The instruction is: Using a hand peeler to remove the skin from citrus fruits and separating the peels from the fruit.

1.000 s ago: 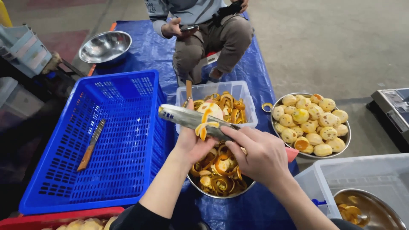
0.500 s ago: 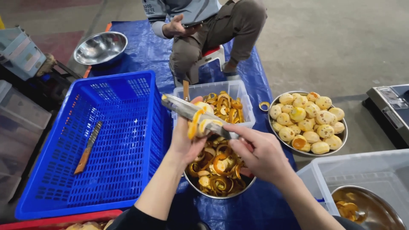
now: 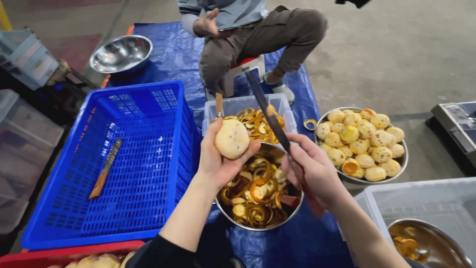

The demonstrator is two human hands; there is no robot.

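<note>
We worked in a rough fruit-processing spot on a bare concrete floor (image 3: 396,54): a blue tarp (image 3: 173,54) spread out, a plastic crate (image 3: 134,164) left, metal bowls of peeled fruit (image 3: 364,144) right.

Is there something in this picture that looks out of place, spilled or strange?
One curl of orange peel lies alone on the blue tarp, between the clear tub of peels and the bowl of peeled fruit. A knife also lies loose in the blue crate. Nothing else stands out.
</note>
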